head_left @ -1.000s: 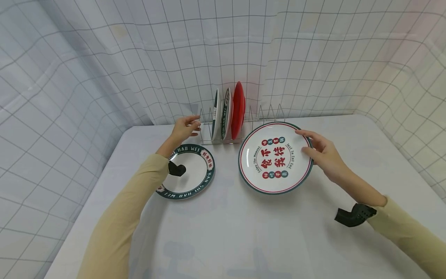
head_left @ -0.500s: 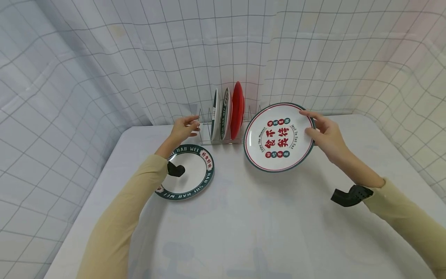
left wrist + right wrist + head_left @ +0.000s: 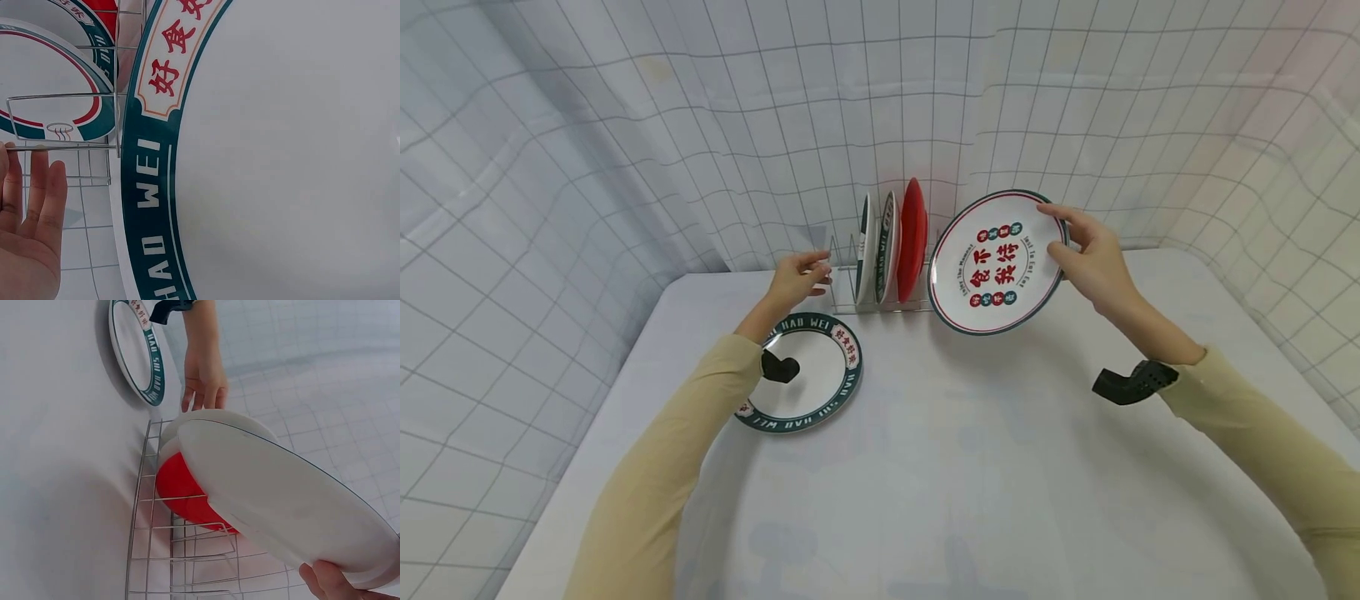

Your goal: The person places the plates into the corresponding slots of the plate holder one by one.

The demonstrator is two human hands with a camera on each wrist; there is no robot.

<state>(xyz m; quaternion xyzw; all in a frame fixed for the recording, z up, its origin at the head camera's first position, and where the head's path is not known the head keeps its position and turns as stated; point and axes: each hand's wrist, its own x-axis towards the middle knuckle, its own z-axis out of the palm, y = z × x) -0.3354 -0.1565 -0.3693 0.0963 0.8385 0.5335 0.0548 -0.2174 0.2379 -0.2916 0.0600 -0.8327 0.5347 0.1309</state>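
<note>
Just right of the red plate (image 3: 913,242), at the rack (image 3: 880,311): pinching lifted, tilted lettered plate (image 3: 997,262) by rim with right hand (image 3: 1093,260); touching rack with straight-fingered left hand (image 3: 793,282). Could slip or clip red plate, given one-sided grip.

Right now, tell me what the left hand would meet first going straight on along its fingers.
The left hand would likely meet the end of the wire rack first, then the leftmost standing plate. Its fingertips sit right at the wire; actual contact is unclear.
</note>
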